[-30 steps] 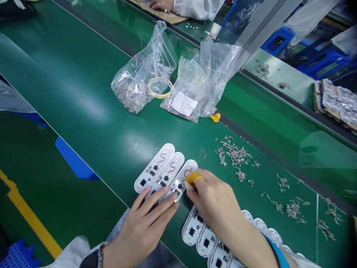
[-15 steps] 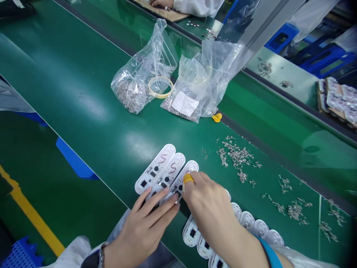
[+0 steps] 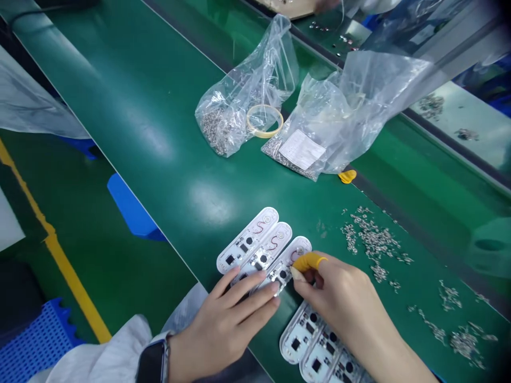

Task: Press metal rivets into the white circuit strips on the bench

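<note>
The left hand lies flat, fingers spread, across the ends of 3 white plastic boards, while the right hand, 1 finger in a yellow rubber cot, pinches narrowly against the third board's edge, anything held too small to tell.

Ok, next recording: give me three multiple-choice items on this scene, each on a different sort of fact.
1. Where is the tape roll? A: on a white unit. B: between two clear bags. C: on the left hand.
2. How many white units lie in the row under the left hand? A: two. B: three. C: five.
3. Which hand wears the yellow finger cot? A: the right hand. B: the left hand. C: neither.

1 B: the ring sits beside the bag of metal parts.
2 B: three lie side by side.
3 A: it covers a right-hand finger.
</note>
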Demonstrator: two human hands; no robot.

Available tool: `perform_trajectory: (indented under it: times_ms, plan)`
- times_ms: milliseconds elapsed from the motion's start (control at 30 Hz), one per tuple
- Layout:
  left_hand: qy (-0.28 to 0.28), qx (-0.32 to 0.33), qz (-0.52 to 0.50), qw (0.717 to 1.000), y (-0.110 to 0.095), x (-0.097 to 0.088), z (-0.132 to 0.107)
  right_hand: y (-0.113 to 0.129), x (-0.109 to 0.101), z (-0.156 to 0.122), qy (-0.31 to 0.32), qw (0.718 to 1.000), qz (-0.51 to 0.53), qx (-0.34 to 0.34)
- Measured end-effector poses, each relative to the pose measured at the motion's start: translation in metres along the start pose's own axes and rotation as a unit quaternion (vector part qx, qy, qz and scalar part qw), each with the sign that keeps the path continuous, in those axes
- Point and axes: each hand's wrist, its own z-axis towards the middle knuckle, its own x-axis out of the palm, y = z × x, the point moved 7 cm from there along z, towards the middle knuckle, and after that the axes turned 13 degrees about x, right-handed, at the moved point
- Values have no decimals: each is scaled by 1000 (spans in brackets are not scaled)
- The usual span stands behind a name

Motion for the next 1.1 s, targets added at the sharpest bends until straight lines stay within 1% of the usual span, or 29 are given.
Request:
perform_trajectory:
  times_ms: [100, 267, 433, 533, 633, 700, 767, 867, 933, 1000, 1033, 1100]
  plan:
    - [-11, -12, -15, 1000, 0, 3, -3, 2, -4, 0, -25, 1000, -4, -7]
    - [10, -3, -9, 1000, 0, 3, -2, 10, -6, -4, -45, 998, -26, -28]
    - [10, 0, 0, 1000, 1, 1, -1, 39, -11, -17, -97, 986, -98, -91]
    - [3, 5, 7, 1000, 0, 0, 0, 51, -11, -20, -103, 982, -122, -104]
    - [-7, 6, 4, 1000, -2, 1, -1, 52, -10, -19, -104, 983, -110, -105]
    - [-10, 6, 6, 1000, -3, 4, -1, 48, -11, -21, -99, 985, -90, -108]
    - [-8, 12, 14, 1000, -5, 5, -2, 37, -12, -25, -86, 990, -59, -99]
    - [2, 29, 33, 999, -9, 5, -3, 9, -19, -33, -54, 997, 2, -58]
    - [14, 42, 50, 998, -10, 4, -3, -18, -27, -35, -46, 998, 46, -23]
    - [27, 60, 66, 996, -13, 5, -1, -50, -36, -30, -51, 995, 89, 17]
    - [36, 75, 73, 994, -15, 6, -1, -67, -39, -23, -51, 992, 106, 40]
    - [55, 128, 82, 987, -22, 10, 1, -98, -40, -2, -48, 987, 116, 96]
